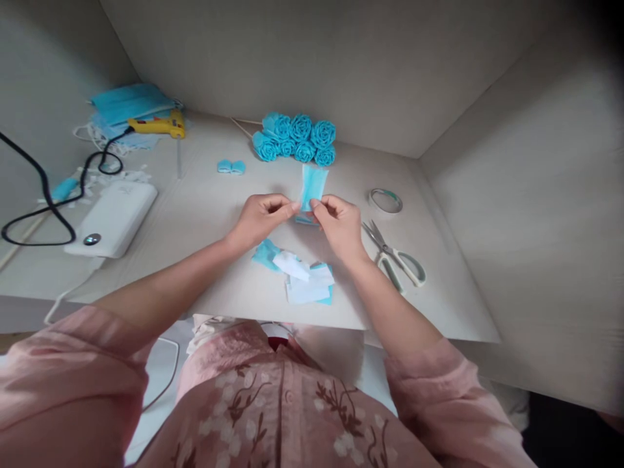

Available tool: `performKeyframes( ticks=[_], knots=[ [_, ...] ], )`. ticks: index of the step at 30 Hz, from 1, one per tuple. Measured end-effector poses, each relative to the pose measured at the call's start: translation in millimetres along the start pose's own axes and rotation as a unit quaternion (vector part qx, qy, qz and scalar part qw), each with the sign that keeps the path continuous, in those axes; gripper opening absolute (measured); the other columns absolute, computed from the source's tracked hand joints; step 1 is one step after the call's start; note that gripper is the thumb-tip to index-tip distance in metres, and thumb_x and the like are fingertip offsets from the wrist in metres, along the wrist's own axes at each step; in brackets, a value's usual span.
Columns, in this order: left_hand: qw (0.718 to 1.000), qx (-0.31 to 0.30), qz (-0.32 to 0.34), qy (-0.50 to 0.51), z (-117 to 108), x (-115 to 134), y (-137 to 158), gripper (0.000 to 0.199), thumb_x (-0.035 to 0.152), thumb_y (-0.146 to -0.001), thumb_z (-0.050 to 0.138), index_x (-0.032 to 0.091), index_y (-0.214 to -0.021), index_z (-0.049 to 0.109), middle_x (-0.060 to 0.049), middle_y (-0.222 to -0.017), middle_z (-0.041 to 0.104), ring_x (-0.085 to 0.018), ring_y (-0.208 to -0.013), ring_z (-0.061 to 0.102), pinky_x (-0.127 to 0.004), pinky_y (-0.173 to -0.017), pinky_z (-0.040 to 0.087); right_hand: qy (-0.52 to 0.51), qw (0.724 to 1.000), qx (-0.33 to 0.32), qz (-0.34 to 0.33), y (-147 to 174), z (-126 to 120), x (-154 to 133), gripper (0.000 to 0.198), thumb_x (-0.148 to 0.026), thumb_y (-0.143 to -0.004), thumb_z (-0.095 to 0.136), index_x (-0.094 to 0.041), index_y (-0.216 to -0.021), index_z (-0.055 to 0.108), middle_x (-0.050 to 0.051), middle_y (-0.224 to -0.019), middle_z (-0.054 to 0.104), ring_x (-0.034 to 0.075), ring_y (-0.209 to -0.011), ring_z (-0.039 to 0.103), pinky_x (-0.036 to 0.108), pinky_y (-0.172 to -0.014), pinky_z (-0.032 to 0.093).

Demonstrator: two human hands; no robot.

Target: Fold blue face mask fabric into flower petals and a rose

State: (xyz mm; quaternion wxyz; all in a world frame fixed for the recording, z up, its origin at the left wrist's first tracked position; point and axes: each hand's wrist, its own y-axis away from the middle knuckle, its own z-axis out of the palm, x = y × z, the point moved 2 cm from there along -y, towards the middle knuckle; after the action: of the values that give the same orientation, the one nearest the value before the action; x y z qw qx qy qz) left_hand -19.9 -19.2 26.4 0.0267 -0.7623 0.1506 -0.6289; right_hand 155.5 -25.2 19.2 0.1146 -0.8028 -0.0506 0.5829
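Between my two hands is a blue strip of face mask fabric (313, 184), standing up from the fingertips above the table. My left hand (269, 218) pinches its lower left edge between thumb and fingers. On the other side, my right hand (340, 224) grips the lower right part, thumb in front. Some blue material shows below the fingertips. Nearer to me lies a loose pile of cut blue and white fabric pieces (309, 286). Behind the strip rests a bunch of blue fabric roses (301, 129), with thin sticks pointing left. Left of them are small folded blue pieces (231, 167).
Scissors (387, 250) lie open to the right, below a roll of tape (385, 201). At the left are a white power bank (114, 218) with a cable, a yellow glue gun (158, 125), stacked blue masks (129, 103) and white scraps. Panels enclose the table's back and sides.
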Motion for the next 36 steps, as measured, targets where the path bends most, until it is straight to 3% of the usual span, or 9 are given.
performKeyframes(
  ticks=[4,7,14,18,23,30,36],
  knots=[
    [0.998,0.055,0.001,0.029,-2,-6,-3,0.037,0.052,-0.086,0.064,0.020,-0.071,0.053,0.003,-0.060,0.048,-0.011,-0.057,0.041,-0.025,-0.057,0.034,0.048,0.998,0.001,-0.045,5,2,-7,0.027,-0.039,-0.087,0.061,-0.021,-0.066,0.059,-0.002,-0.060,0.060,0.012,-0.060,0.058,0.025,-0.063,0.043],
    [1.000,0.025,0.010,-0.011,-2,-9,-4,0.042,0.054,-0.093,0.051,0.019,-0.069,0.053,0.001,-0.061,0.049,-0.012,-0.059,0.044,-0.026,-0.059,0.034,0.099,0.992,0.003,-0.082,7,2,-9,0.027,-0.038,-0.088,0.060,-0.021,-0.067,0.060,-0.002,-0.061,0.061,0.012,-0.059,0.054,0.025,-0.064,0.042],
    [0.995,-0.009,0.021,-0.102,4,-9,0,0.029,0.037,-0.081,0.063,0.018,-0.062,0.053,0.004,-0.057,0.047,-0.011,-0.057,0.041,-0.025,-0.055,0.028,0.136,0.984,-0.003,-0.116,11,5,-10,0.026,-0.036,-0.088,0.060,-0.021,-0.067,0.062,-0.002,-0.061,0.059,0.011,-0.059,0.051,0.026,-0.063,0.039],
    [0.999,-0.032,-0.008,-0.024,4,-12,-4,0.021,0.034,-0.077,0.064,0.017,-0.067,0.060,0.003,-0.058,0.050,-0.011,-0.057,0.042,-0.024,-0.056,0.030,0.081,0.994,-0.021,-0.068,8,3,-8,0.026,-0.039,-0.086,0.063,-0.020,-0.068,0.064,-0.002,-0.061,0.062,0.011,-0.059,0.053,0.025,-0.062,0.041],
    [0.992,-0.063,-0.066,0.092,-2,-14,-8,0.026,0.033,-0.073,0.066,0.017,-0.059,0.052,0.003,-0.052,0.049,-0.008,-0.053,0.040,-0.023,-0.054,0.029,-0.054,0.996,-0.059,0.027,-2,-4,-1,0.036,-0.054,-0.080,0.070,-0.019,-0.072,0.066,0.000,-0.067,0.068,0.009,-0.055,0.052,0.022,-0.050,0.039],
    [0.955,-0.121,-0.141,0.232,-3,-5,-7,0.022,0.026,-0.069,0.068,0.017,-0.059,0.051,0.002,-0.050,0.046,-0.009,-0.050,0.044,-0.023,-0.053,0.034,-0.163,0.977,-0.099,0.091,-4,-5,-3,0.048,-0.064,-0.067,0.079,-0.019,-0.067,0.063,-0.002,-0.062,0.064,0.006,-0.051,0.048,0.020,-0.047,0.039],
    [0.943,-0.123,-0.150,0.270,-2,-7,-8,0.021,0.026,-0.074,0.066,0.017,-0.063,0.051,0.001,-0.053,0.045,-0.010,-0.050,0.044,-0.025,-0.051,0.036,-0.196,0.968,-0.113,0.108,-3,-4,-3,0.051,-0.065,-0.065,0.082,-0.018,-0.067,0.064,-0.002,-0.062,0.064,0.006,-0.052,0.050,0.019,-0.046,0.040]
  ],
)
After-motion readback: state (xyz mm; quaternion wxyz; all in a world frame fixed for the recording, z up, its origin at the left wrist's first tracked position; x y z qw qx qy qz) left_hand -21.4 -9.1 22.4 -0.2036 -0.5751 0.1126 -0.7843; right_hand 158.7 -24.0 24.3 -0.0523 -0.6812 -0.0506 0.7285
